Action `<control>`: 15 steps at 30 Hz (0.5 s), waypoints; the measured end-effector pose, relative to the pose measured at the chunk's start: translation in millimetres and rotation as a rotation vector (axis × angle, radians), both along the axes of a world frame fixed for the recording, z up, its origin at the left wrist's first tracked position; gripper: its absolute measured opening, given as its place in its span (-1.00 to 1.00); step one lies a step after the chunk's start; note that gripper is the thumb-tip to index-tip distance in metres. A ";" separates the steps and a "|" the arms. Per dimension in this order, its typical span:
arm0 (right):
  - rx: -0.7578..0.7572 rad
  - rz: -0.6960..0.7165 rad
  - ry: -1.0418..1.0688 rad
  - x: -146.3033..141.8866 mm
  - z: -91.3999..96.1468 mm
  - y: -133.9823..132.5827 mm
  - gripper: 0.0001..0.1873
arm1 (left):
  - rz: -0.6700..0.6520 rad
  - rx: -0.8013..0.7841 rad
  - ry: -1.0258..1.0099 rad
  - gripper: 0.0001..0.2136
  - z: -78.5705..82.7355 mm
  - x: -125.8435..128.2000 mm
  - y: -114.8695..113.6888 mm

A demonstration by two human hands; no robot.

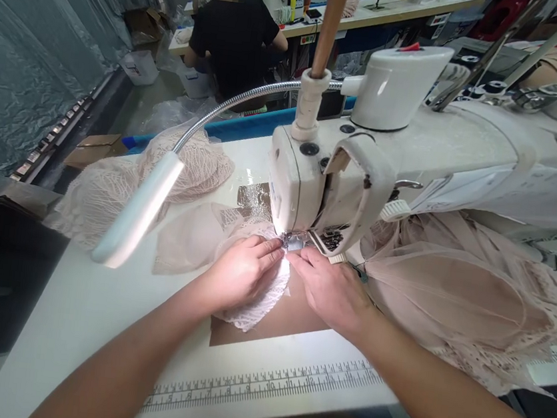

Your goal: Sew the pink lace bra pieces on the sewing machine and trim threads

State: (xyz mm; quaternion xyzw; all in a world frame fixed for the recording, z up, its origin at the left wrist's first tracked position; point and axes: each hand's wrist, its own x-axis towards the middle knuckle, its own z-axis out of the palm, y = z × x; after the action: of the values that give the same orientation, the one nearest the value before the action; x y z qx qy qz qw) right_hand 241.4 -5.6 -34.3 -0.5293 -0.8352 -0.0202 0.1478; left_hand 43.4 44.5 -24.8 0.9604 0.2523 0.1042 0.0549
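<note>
A white sewing machine (416,151) stands on the white table (96,309). A pale lace fabric piece (260,301) lies under its presser foot (295,242). My left hand (241,272) rests flat on the lace just left of the foot, fingers stretched together toward the needle. My right hand (330,285) lies on the fabric just right of the foot, fingertips pressing it down at the needle. Both hands almost touch under the bright machine light.
A gooseneck lamp (140,210) reaches over the table's left. Heaps of lace pieces (109,196) lie at the back left, beige tulle fabric (450,289) under the machine arm. A printed ruler (263,385) runs along the front edge. Another person (235,36) sits at a far table.
</note>
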 end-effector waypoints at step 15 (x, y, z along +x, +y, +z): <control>0.045 0.107 0.157 8.1 -5.9 0.7 -0.69 | 0.003 -0.022 0.009 -0.65 -2.1 -6.3 0.4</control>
State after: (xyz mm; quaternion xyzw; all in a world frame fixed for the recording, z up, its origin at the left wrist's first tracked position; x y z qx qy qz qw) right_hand 249.5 -4.9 -40.3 -0.4802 -0.8476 0.0103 0.2255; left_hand 37.1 44.9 -26.9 0.9598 0.2553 0.0974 0.0644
